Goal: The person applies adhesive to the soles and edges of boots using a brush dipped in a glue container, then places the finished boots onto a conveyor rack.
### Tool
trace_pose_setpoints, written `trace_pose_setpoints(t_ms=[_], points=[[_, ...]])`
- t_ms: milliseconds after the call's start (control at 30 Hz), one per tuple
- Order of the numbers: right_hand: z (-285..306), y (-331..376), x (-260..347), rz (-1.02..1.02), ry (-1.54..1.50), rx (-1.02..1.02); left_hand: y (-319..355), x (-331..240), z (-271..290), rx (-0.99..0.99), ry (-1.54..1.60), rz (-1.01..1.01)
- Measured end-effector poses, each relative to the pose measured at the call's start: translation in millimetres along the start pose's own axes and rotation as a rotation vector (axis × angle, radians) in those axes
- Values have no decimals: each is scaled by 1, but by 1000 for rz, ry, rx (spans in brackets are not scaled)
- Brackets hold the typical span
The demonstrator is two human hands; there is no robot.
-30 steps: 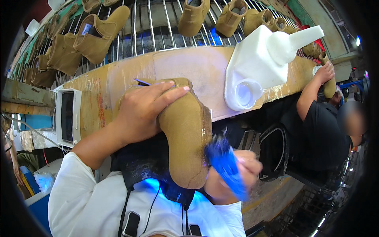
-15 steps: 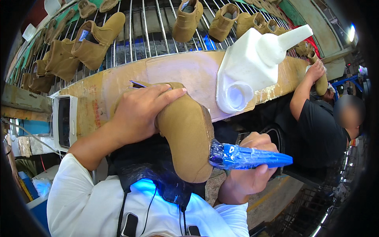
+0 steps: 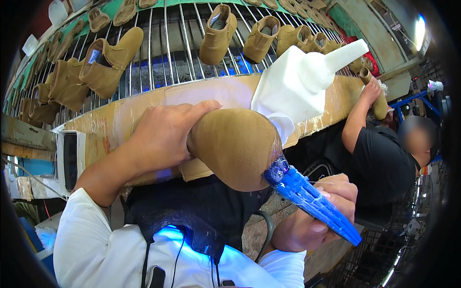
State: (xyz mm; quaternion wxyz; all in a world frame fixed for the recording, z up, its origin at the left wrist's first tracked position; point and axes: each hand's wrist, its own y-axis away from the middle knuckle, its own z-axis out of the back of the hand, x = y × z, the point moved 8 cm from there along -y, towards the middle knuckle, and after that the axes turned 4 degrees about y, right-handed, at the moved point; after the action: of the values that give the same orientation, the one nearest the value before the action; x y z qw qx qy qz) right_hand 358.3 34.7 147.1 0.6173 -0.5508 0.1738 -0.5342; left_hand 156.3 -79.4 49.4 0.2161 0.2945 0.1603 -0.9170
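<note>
My left hand point(image 3: 161, 132) is closed round the ankle part of a tan suede boot point(image 3: 235, 149), whose rounded toe points toward me above the bench edge. In my right hand point(image 3: 336, 206) is a blue glue brush point(image 3: 314, 201), thickly coated with dried glue. Its dark, wet bristle end touches the boot's lower right edge, where the material looks wet. Behind the boot stands a white plastic bottle point(image 3: 293, 89) with a long spout and a small round cup point(image 3: 282, 126) at its base, partly hidden by the boot.
Cardboard point(image 3: 110, 127) covers the bench. Beyond it, tan boots point(image 3: 218, 36) and soles point(image 3: 126, 12) lie on a rack of metal bars point(image 3: 165, 57). A white box-like device point(image 3: 72, 161) is at the left. On the right, a person in black point(image 3: 384, 158) holds another boot.
The boot has been raised and tilted, so its toe now faces me more. My right hand has followed, and the brush now slants down to the right instead of lying nearly level.
</note>
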Motion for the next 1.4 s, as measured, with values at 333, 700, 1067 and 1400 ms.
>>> trace_pose_setpoints(t_ms=[333,700,1067,1400], points=[[18,31,-60,-254,51,-143,-3,10,13,-135,-26,-107],[-1,18,-68,-315,-126,-287,2,31,13,-86,-45,14],[-24,-40,-14,8,37,30,4,11,7,-102,-168,-115],[-12,-30,-13,40,159,36,-3,9,13,-110,-148,-143]])
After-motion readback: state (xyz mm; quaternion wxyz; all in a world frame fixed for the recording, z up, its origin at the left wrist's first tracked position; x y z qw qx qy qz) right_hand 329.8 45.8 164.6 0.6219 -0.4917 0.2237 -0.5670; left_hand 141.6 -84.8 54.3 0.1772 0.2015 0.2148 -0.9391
